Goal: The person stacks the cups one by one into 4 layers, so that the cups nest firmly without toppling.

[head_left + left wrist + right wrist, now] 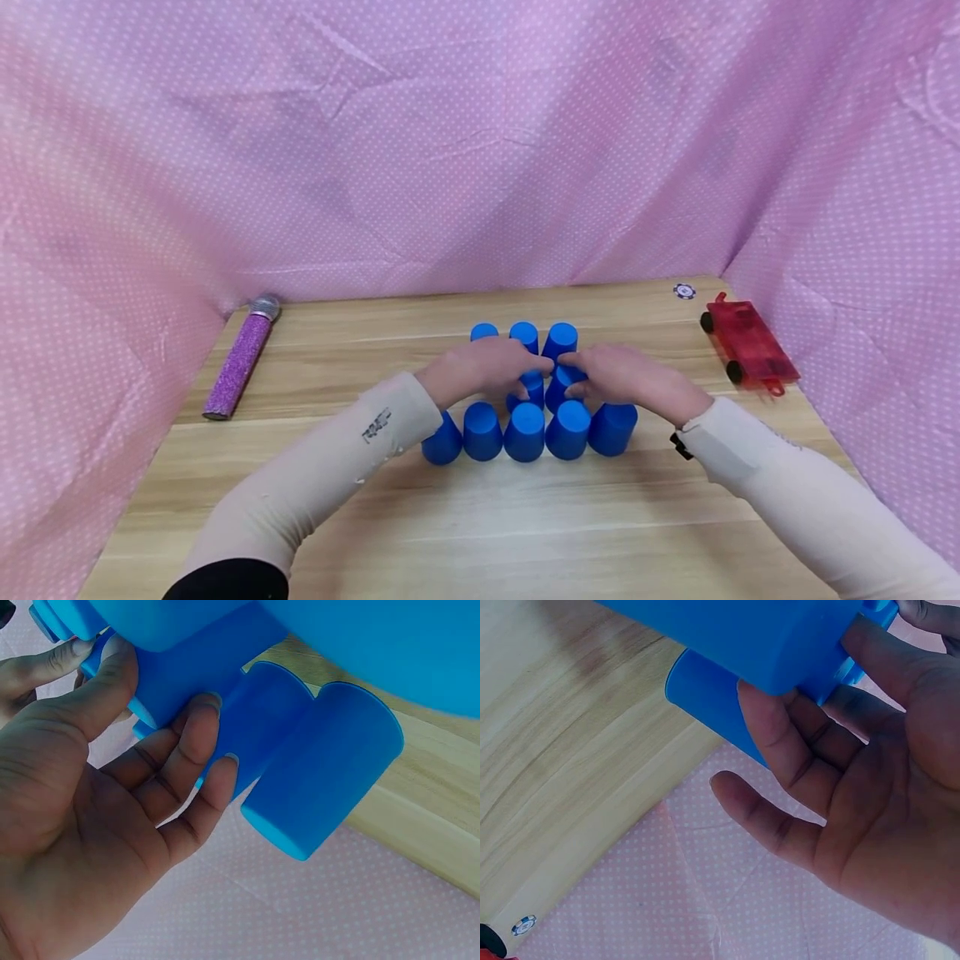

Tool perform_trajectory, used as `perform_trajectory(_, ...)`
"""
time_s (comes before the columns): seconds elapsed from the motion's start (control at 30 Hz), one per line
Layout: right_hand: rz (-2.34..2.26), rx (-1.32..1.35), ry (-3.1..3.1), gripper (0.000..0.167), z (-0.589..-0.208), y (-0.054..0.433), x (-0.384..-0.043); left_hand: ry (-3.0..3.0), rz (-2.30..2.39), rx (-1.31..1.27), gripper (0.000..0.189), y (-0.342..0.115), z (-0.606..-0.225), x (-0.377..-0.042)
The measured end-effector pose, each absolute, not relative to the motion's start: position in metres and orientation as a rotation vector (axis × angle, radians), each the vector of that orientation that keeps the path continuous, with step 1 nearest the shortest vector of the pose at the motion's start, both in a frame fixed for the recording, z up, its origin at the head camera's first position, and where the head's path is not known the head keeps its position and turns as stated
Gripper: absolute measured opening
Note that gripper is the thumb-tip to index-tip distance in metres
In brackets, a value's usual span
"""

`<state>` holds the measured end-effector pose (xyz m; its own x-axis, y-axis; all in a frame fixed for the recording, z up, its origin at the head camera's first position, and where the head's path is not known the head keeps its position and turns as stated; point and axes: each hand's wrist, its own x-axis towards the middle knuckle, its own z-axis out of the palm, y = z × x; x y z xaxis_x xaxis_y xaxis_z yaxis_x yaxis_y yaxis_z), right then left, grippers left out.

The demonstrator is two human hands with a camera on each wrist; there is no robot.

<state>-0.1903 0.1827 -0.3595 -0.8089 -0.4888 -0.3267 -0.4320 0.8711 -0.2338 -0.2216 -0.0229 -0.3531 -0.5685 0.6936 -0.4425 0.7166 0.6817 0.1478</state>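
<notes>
Upside-down blue cups stand in rows on the wooden table. My left hand (491, 367) reaches over the middle row and grips a blue cup (184, 679) between thumb and curled fingers, as the left wrist view shows. From the other side my right hand (626, 375) holds a neighbouring blue cup (562, 390) with thumb and fingers; in the right wrist view a nearer cup (727, 637) partly hides it. Both hands' fingertips come close together in the head view. Several cups make up the front row (524, 433), and three stand in the back row (524, 333).
A glittery purple microphone (240, 362) lies at the table's left side. To the right is a red toy car (752, 343) with black wheels, and a poker chip (684, 291) lies near the back edge. Pink dotted cloth (480, 150) hangs around the wooden table (480, 517).
</notes>
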Motion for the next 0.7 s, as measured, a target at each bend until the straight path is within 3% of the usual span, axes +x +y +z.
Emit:
perform_trajectory(0.2,-0.234,-0.666,2.633,0.060,-0.359,0.183,-0.192,2.424,-0.126,1.024,0.064,-0.019,-0.350,-0.220)
perform_trajectory(0.7,-0.195,-0.708,2.666,0.058,-0.350,0.189,-0.194,2.431,-0.194,1.050,0.062,-0.019,-0.349,-0.220)
